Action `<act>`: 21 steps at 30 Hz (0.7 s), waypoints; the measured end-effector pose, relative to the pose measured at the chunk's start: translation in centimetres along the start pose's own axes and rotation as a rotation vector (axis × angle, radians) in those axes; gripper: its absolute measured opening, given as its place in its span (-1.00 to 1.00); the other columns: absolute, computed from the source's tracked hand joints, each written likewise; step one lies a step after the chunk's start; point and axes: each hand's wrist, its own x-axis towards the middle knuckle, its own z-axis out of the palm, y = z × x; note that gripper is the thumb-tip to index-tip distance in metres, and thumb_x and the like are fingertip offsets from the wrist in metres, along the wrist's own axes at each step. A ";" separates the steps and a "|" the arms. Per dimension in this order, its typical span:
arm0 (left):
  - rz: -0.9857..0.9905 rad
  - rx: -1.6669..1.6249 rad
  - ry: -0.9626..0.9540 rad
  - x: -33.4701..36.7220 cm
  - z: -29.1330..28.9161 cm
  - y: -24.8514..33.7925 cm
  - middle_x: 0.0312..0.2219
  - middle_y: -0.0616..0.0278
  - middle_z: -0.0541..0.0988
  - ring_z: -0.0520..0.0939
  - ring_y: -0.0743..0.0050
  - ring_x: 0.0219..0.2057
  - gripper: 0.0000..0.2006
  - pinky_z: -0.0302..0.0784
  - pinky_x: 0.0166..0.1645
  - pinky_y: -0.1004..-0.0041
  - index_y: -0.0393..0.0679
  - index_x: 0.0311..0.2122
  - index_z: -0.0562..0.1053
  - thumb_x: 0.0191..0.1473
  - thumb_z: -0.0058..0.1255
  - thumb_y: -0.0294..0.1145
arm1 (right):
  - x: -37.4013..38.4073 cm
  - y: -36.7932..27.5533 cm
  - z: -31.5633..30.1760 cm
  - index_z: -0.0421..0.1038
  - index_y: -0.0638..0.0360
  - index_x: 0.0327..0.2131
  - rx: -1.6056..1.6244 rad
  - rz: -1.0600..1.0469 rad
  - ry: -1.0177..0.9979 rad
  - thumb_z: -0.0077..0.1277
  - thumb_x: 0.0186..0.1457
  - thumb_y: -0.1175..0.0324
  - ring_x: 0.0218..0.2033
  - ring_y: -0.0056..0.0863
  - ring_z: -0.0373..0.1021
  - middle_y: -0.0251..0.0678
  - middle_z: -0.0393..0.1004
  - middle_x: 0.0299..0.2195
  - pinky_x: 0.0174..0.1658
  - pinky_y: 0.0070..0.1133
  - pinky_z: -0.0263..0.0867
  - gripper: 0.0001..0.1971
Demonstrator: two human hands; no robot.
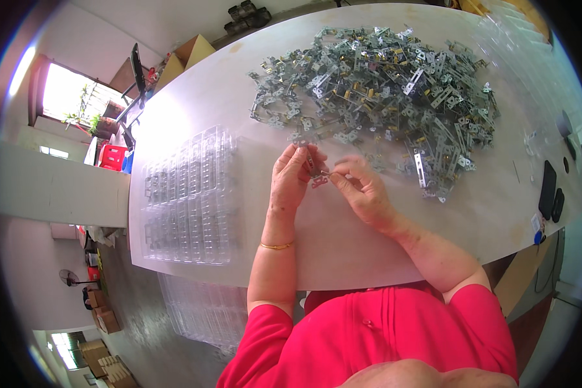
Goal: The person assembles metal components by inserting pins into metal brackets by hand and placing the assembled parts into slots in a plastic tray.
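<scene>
Over the table, just in front of a large heap of metal brackets (368, 97), I hold one small metal bracket (318, 180). My left hand (288, 178) is closed around it, thumb and fingers pinching its upper part. The lower end with its cut-out plate sticks out below the fingers. From the right, my right hand (363, 194) meets it with thumb and index finger pinched together at its side. A thin bit shows at those fingertips, too small to name. The heaped parts are silvery, with some brass-coloured pieces among them.
Clear plastic trays (223, 239) with moulded compartments lie on the white table (271, 262) at left, and more trays (200, 310) sit lower beside it. A black phone-like object (549, 187) and a thin rod (516, 171) lie at right. Clear plastic sheeting (530, 84) covers the far right.
</scene>
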 end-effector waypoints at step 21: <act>0.018 0.605 0.070 -0.5 2.0 -0.5 -0.56 0.49 0.41 0.31 0.81 -0.57 -0.82 0.18 -0.51 0.70 -0.19 -0.26 0.48 0.30 0.00 -0.30 | 0.6 -0.7 -1.0 0.41 0.20 -0.25 -0.101 0.132 0.113 0.00 0.32 0.35 -0.57 -0.76 0.26 -0.48 0.37 -0.60 -0.51 -0.67 0.21 -0.87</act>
